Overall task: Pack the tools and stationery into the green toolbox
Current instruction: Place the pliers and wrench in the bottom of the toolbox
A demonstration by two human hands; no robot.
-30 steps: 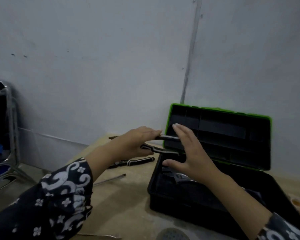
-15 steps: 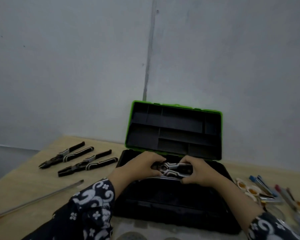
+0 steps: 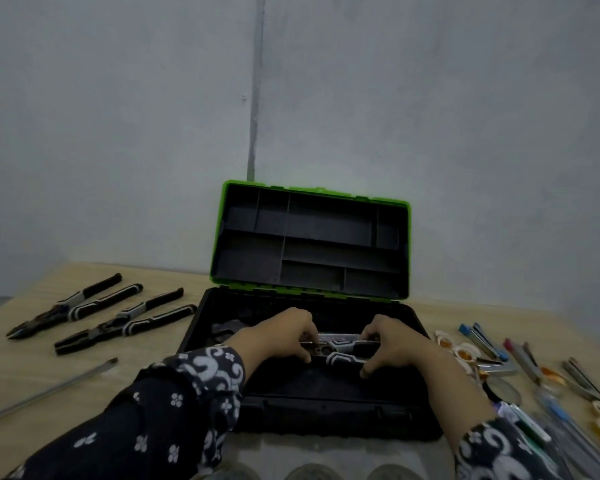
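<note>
The green toolbox [image 3: 405, 415] stands open in front of me, its green-rimmed lid [image 3: 311, 194] upright against the wall. Inside the black base, both hands hold one pair of pliers [image 3: 340, 349] lying crosswise. My left hand [image 3: 284, 336] grips its head end, my right hand [image 3: 392, 344] curls round its black-and-white handles. Two more pairs of pliers [image 3: 73, 304] [image 3: 129, 325] lie on the table to the left. A long screwdriver [image 3: 49, 389] lies at the left front. Pens and stationery [image 3: 520, 355] are scattered to the right.
The wooden table [image 3: 84, 403] ends at a grey wall just behind the lid. Rolls of tape [image 3: 463, 351] and a round lens-like object [image 3: 504, 391] lie close to the box's right side. Something dark lies in the box's left part [image 3: 226, 329].
The hands carried the pliers from above the box's left edge down into the base. The camera swung right and down, bringing the stationery into view.
</note>
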